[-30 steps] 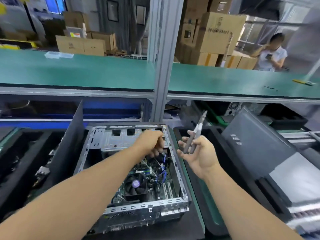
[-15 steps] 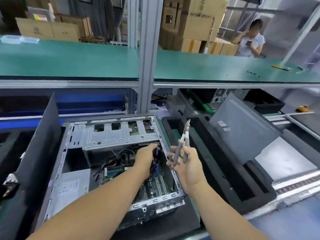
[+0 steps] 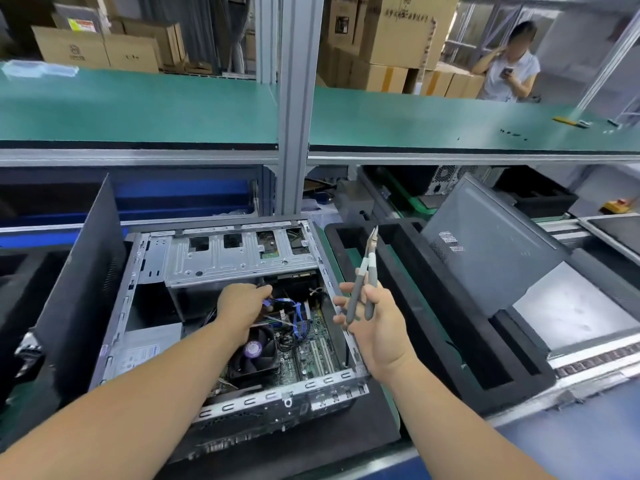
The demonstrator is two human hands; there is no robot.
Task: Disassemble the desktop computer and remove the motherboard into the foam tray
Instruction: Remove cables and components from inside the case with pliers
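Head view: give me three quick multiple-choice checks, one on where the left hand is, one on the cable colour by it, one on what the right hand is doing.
1. Where is the left hand?
A. inside the open case
B. on the green shelf
C. in the foam tray

2. What colour are the cables beside the left hand?
A. red
B. blue
C. yellow

3. What is the state of the right hand?
A. open and empty
B. pressing the fan
C. holding pliers

Answers: 1 A, the hand reaches in above the motherboard; 2 B, blue strands run past its fingers; 3 C, its fingers curl round the grey handles, tips pointing up.
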